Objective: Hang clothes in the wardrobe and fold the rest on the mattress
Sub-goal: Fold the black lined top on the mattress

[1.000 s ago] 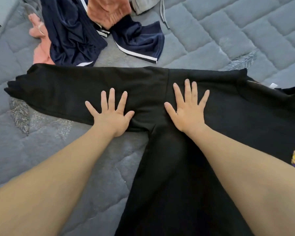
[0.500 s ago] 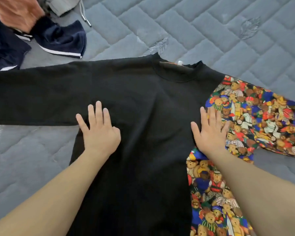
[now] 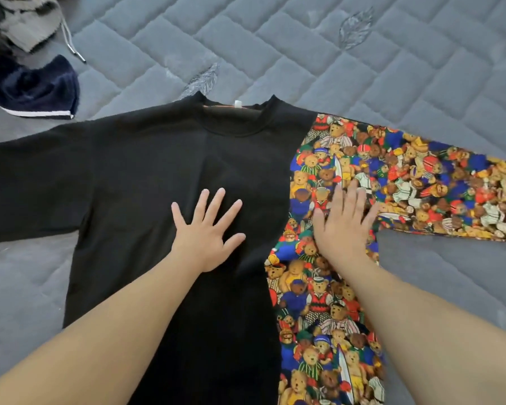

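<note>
A long-sleeved top (image 3: pixel 146 171) lies spread flat on the grey quilted mattress (image 3: pixel 304 48), collar pointing away from me. Its left half and sleeve are black; the right half and sleeve carry a bright teddy-bear print (image 3: pixel 415 182). My left hand (image 3: pixel 206 233) lies flat with fingers spread on the black chest. Flat on the printed panel near the armpit rests my right hand (image 3: pixel 343 222), fingers together. Neither hand grips the cloth.
A navy garment with a white stripe (image 3: pixel 38 92) and a grey drawstring garment (image 3: pixel 27 21) lie bunched at the far left. Bare mattress stretches beyond the collar, to the right under the printed sleeve, and at the near left.
Both hands have slid rightward across the top, from the black sleeve onto the chest and printed panel. The view has followed, and the pile at the left has mostly left the frame.
</note>
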Demonstrator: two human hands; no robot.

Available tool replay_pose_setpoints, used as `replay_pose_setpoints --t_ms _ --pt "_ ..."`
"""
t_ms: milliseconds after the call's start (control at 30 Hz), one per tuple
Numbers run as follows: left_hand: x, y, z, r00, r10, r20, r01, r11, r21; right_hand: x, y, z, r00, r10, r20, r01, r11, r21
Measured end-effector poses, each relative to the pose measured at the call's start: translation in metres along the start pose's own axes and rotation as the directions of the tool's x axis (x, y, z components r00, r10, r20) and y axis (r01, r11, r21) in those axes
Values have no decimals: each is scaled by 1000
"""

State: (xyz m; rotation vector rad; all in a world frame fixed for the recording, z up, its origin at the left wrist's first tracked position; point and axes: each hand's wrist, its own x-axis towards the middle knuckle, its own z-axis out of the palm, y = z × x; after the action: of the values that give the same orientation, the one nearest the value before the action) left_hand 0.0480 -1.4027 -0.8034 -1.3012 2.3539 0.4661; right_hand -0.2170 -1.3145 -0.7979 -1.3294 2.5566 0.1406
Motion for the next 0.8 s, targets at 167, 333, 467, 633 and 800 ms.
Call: replay_pose_setpoints --t_ms 167,333,467,633,800 --pt "69 -31 -26 979 -196 -58 184 968 -170 105 -68 -16 976 -191 109 181 979 95" --pt "129 -50 -40 943 -269 -197 213 940 -265 185 -100 -18 984 -176 -40 178 983 46" --pt "166 -68 -52 892 -241 -382 172 963 -207 213 -114 -9 931 -211 -298 223 975 4" --pt "208 -88 -84 843 -209 -495 152 976 -154 231 -118 -7 785 -422 -454 468 884 -12" --pt "227 -94 -103 776 -203 -597 93 973 -211 239 -119 -7 752 -481 -451 537 843 -4"
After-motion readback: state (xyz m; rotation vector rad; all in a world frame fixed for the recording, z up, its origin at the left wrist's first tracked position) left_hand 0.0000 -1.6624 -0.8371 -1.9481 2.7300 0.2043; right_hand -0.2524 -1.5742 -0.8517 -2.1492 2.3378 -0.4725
